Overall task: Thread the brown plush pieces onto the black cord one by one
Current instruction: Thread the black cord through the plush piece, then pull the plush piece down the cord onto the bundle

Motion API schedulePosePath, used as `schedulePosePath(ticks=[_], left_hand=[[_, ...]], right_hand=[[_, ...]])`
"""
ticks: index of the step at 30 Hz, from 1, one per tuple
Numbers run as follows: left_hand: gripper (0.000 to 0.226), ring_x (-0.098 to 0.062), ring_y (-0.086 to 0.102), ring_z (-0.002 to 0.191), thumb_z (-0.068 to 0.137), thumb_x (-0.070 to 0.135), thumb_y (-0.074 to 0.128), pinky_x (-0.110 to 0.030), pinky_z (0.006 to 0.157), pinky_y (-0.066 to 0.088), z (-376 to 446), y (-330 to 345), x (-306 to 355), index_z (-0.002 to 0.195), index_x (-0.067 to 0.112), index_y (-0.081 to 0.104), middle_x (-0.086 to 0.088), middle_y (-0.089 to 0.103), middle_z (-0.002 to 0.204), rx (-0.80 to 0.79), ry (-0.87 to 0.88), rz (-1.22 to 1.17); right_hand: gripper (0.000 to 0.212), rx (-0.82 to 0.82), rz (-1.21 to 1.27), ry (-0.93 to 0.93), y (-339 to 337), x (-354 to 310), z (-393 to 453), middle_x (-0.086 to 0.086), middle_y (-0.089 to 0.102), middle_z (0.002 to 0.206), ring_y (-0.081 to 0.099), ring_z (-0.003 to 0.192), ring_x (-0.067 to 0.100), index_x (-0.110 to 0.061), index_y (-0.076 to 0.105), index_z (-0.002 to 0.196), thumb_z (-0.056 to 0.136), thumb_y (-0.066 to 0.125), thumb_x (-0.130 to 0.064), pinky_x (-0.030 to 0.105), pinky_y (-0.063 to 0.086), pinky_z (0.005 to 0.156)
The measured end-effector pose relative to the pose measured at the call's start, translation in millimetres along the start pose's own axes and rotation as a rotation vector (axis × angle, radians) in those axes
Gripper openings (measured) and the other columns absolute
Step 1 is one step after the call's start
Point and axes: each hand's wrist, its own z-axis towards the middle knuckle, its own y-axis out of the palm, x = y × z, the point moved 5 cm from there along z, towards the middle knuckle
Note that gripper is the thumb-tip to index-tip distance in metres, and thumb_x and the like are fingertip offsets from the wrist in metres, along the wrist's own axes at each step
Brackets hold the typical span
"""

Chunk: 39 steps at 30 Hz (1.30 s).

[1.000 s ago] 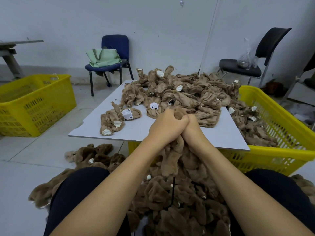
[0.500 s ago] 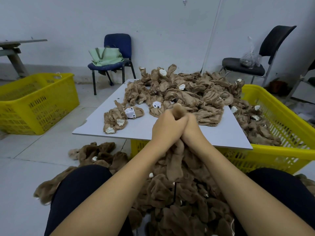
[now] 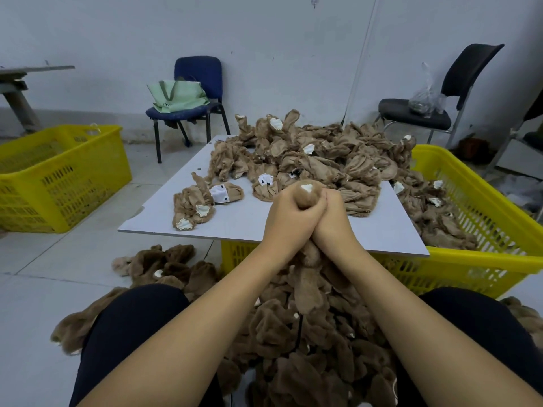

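My left hand [image 3: 289, 214] and my right hand [image 3: 332, 215] are clasped together around one brown plush piece [image 3: 307, 193], whose rounded end with a white patch sticks up between them. The rest of that piece hangs down below my wrists. A short stretch of the black cord [image 3: 299, 327] shows under it, running down into the threaded brown plush pieces [image 3: 293, 348] heaped between my knees. A big pile of loose plush pieces [image 3: 317, 154] lies on the white board [image 3: 235, 218] beyond my hands.
The board rests on a yellow crate [image 3: 476, 259] holding more plush. Another yellow crate [image 3: 58, 174] stands at left. A blue chair [image 3: 197, 83] with a green bag and a black chair [image 3: 435, 110] stand by the wall. More plush lies on the floor [image 3: 158, 262].
The rounded end of the plush piece has pushed up further between my hands, and its white patch now shows. My hands stay clasped in the same place.
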Motion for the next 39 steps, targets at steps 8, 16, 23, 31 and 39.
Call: schedulePosePath(ticks=[8,16,23,31,39], left_hand=[[0.034,0.000,0.061,0.079,0.061,0.064,0.042,-0.028,0.073,0.050,-9.1,17.6,-40.3,0.081,0.041,0.057,0.014,0.063,0.081,-0.049,-0.274,0.109],[0.043,-0.012,0.067,0.077,0.061,0.065,0.045,-0.038,0.074,0.058,10.2,10.6,-13.4,0.081,0.033,0.064,0.010,0.067,0.075,-0.048,-0.228,0.184],[0.016,-0.023,0.063,0.099,0.097,0.036,0.049,-0.039,0.091,0.051,-8.5,20.4,-63.3,0.099,0.021,0.051,0.003,0.056,0.092,-0.233,-0.447,0.430],[0.033,-0.016,0.059,0.078,0.087,0.057,0.051,-0.034,0.063,0.048,12.5,3.9,-12.2,0.084,0.024,0.054,0.003,0.058,0.083,-0.011,-0.095,0.315],[0.063,-0.023,0.058,0.120,0.086,0.045,0.051,-0.037,0.098,0.046,-6.1,18.1,-79.6,0.145,0.024,0.044,0.003,0.057,0.136,-0.279,-0.607,0.285]], right_hand=[[0.047,-0.005,-0.036,0.295,8.3,44.8,-17.2,-0.005,0.043,0.071,0.040,0.067,0.003,-0.023,0.042,0.068,0.102,0.041,0.009,0.019,0.041,0.068],[0.041,0.078,0.077,0.204,3.9,13.6,-9.3,-0.013,0.058,0.058,0.053,0.059,-0.009,-0.025,0.057,0.062,0.096,0.050,-0.003,0.010,0.042,0.056],[0.037,-0.141,-0.239,0.482,21.8,61.3,-32.8,-0.001,0.045,0.079,0.042,0.073,0.004,-0.017,0.042,0.074,0.104,0.041,0.005,0.015,0.043,0.071],[0.032,0.093,0.199,0.302,14.0,30.1,-8.6,-0.004,0.041,0.074,0.046,0.065,-0.003,-0.018,0.041,0.074,0.102,0.045,-0.002,0.016,0.040,0.068],[0.037,-0.095,-0.133,0.538,29.5,64.6,-41.7,-0.008,0.051,0.085,0.052,0.083,0.004,-0.026,0.045,0.081,0.102,0.048,0.005,0.015,0.047,0.072]])
